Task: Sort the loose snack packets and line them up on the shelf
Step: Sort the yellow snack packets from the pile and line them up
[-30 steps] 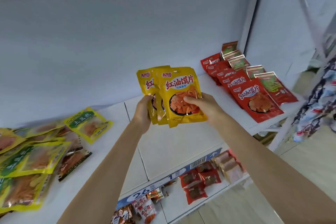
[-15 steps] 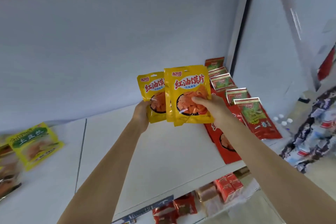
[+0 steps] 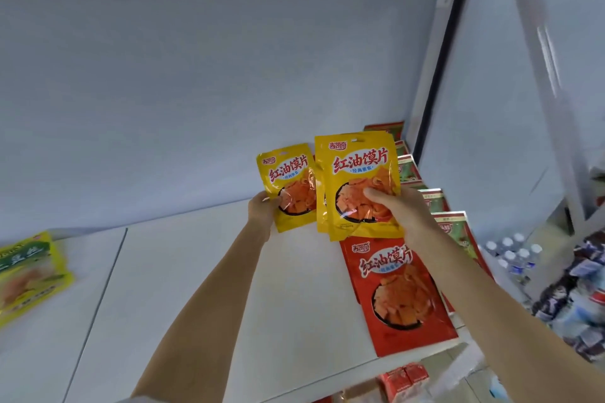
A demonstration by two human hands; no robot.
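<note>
My right hand [image 3: 397, 213] grips a small stack of yellow snack packets [image 3: 357, 173] by the lower right, holding it upright above the white shelf [image 3: 203, 288]. My left hand [image 3: 262, 209] holds a single yellow packet [image 3: 288, 180] of the same kind just to the left, its right edge tucked behind the stack. A large red packet [image 3: 396, 291] lies flat on the shelf right below the stack, at the front of a row of red packets. Green-topped packets [image 3: 455, 232] run in a second row along the shelf's right side.
A loose pile of yellow-green packets [image 3: 26, 275] lies at the shelf's left edge. The shelf's white upright [image 3: 429, 75] closes the right side. Red boxes [image 3: 404, 379] sit on the shelf below. Water bottles [image 3: 514, 255] and other goods stand low at the right.
The packets have split apart: my right hand carried its stack rightward over the red row while my left keeps one packet. My view has swung right, so the yellow-green pile slid to the left edge.
</note>
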